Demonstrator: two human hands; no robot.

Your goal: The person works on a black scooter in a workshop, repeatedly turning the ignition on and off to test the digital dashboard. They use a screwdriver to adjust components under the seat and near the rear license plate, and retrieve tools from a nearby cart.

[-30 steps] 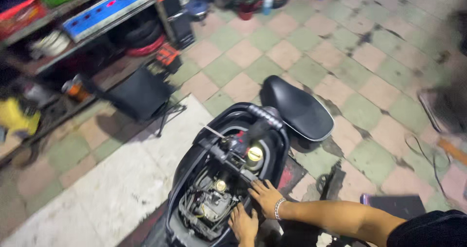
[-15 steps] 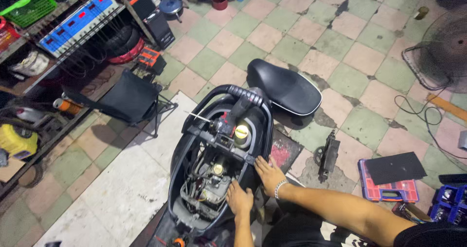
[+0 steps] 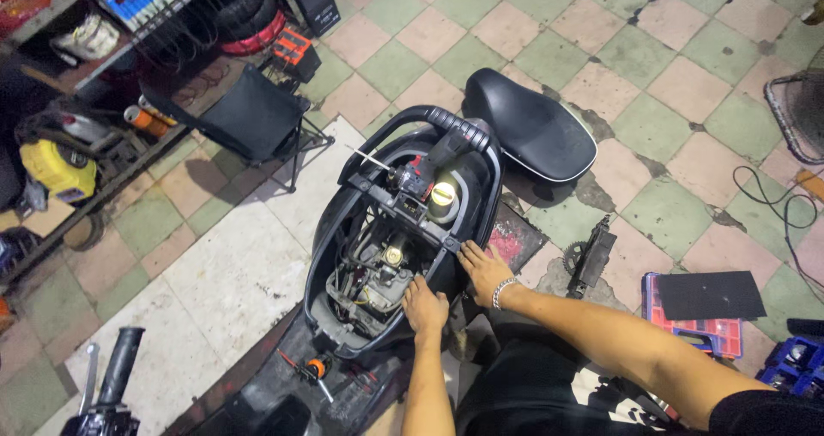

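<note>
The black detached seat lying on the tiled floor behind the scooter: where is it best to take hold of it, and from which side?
Probably at the rim of its broad end, from the open floor on the right. The black seat lies flat, padding up, so only the thin edge lets fingers slip under. Its narrow end points to the scooter's rear grab rail, which crowds that side. Both the left hand and right hand rest on the scooter body.

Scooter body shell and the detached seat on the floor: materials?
Body shell: looks like moulded black plastic, semi-gloss, with thin curved edges and soft highlights. Detached seat: probably vinyl over padding, with a smooth black sheen and a light trim line along its edge. Both hands rest on the shell rim.
</note>
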